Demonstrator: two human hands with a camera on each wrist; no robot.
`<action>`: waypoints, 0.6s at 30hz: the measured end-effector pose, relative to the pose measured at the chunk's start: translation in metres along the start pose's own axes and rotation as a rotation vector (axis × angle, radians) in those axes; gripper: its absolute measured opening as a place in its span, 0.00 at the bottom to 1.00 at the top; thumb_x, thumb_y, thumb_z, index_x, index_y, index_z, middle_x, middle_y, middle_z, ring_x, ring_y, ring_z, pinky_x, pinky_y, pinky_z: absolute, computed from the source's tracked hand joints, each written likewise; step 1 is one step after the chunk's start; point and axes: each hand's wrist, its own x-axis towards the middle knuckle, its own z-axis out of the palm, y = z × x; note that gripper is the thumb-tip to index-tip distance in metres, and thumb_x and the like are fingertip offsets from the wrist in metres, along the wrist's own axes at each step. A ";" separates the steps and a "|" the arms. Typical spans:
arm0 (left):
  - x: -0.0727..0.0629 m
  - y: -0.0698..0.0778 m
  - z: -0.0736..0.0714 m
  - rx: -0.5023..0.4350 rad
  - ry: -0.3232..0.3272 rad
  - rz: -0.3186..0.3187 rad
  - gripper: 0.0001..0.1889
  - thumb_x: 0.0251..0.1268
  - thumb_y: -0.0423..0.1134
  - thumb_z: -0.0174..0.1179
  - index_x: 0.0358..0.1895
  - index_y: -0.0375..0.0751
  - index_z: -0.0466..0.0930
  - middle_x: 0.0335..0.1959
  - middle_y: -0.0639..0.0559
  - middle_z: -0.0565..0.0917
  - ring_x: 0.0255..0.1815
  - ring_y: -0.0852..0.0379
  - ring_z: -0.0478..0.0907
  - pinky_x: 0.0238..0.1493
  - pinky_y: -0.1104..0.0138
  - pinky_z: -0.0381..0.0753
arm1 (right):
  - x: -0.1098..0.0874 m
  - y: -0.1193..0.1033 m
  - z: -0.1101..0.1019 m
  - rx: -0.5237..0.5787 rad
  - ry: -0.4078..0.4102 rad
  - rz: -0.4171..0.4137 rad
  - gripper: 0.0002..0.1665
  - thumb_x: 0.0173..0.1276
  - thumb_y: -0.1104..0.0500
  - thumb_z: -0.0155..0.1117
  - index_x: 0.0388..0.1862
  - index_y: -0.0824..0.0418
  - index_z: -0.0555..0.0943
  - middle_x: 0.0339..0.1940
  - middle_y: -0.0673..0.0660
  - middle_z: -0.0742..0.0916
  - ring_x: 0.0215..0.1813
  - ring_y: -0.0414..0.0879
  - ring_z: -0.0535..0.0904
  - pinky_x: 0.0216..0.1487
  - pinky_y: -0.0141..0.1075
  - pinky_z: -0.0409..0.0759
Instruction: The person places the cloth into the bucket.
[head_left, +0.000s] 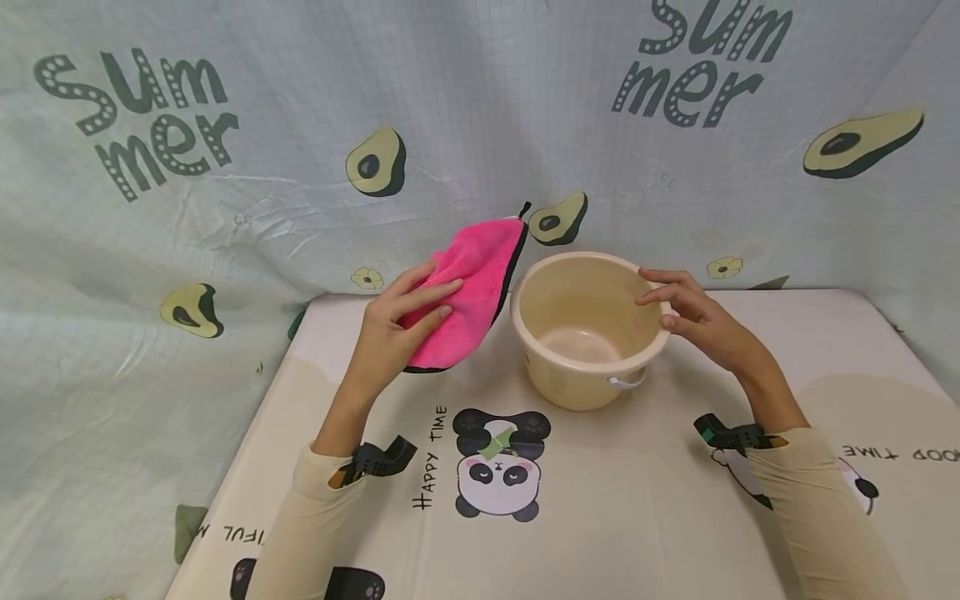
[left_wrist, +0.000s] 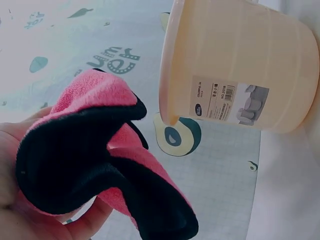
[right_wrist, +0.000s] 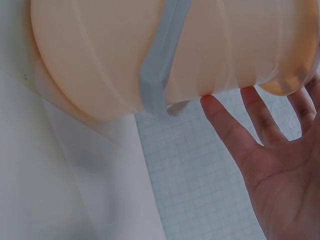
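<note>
My left hand point(head_left: 400, 323) grips a pink plush cloth point(head_left: 480, 279) with black edging, raised just left of a beige plastic bucket point(head_left: 577, 387). In the left wrist view, the folded cloth point(left_wrist: 82, 97) shows a dark underside and covers part of the fingers. The bucket stands upright, its open top and bare inner bottom visible from above. At its right rim, my right hand point(head_left: 697, 321) holds on with some fingertips over the edge. Other fingertips touch the outer wall in the right wrist view, near the grey handle point(right_wrist: 162, 60), which hangs down.
The table point(head_left: 600, 517) has a cover printed with pandas and lettering. Right behind its far edge hangs a pale curtain point(head_left: 465, 100) with avocado prints and words. A printed label point(left_wrist: 215, 100) is stuck on the bucket's side. Each wrist carries a black strap device point(head_left: 382, 458).
</note>
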 end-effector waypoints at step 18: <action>0.001 0.016 0.004 -0.027 0.007 0.072 0.20 0.61 0.26 0.69 0.58 0.39 0.86 0.64 0.49 0.80 0.69 0.53 0.73 0.65 0.66 0.77 | 0.000 0.002 0.001 -0.005 0.005 -0.012 0.15 0.79 0.67 0.52 0.60 0.71 0.76 0.78 0.50 0.62 0.78 0.42 0.52 0.64 0.27 0.61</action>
